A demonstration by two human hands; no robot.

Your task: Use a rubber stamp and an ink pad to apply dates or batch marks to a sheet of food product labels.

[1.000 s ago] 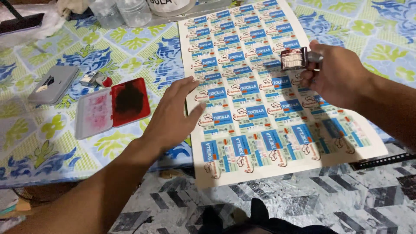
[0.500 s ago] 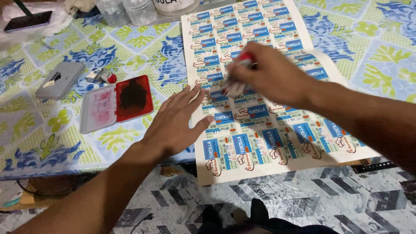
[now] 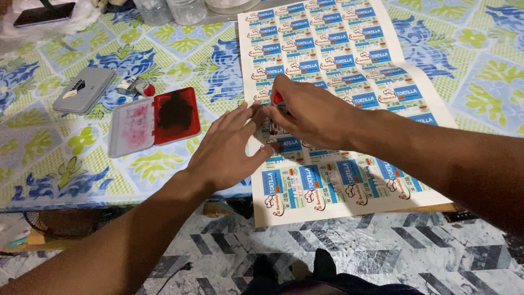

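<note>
The right hand [image 3: 314, 114] is clenched around a small stamp [image 3: 277, 109] with a red top, pressing it down onto a large printed label sheet [image 3: 333, 65] that lies on the desk [image 3: 180, 71] and overhangs its near edge. The left hand [image 3: 229, 147] lies flat and open on the sheet's left margin, fingers spread, holding nothing and pinning the paper. The stamp looks light, stiff and small enough for a fingertip pinch at its upper body; I judge it easy to tip, so a grip high on the sides suits it. The sheet seems thin, limp paper that would slide or buckle unless held down. It carries rows of repeated rectangular labels, each with a blue panel, white ground and a small cartoon figure. To the left sits an open ink pad [image 3: 155, 120], red case with a dark pad and a pale lid folded out. Beyond it lie a closed grey case [image 3: 84, 90] and a small bottle [image 3: 135, 86] with a red cap. Clear containers [image 3: 169, 10] stand at the far edge, and a dark phone [image 3: 43, 13] rests top left.
</note>
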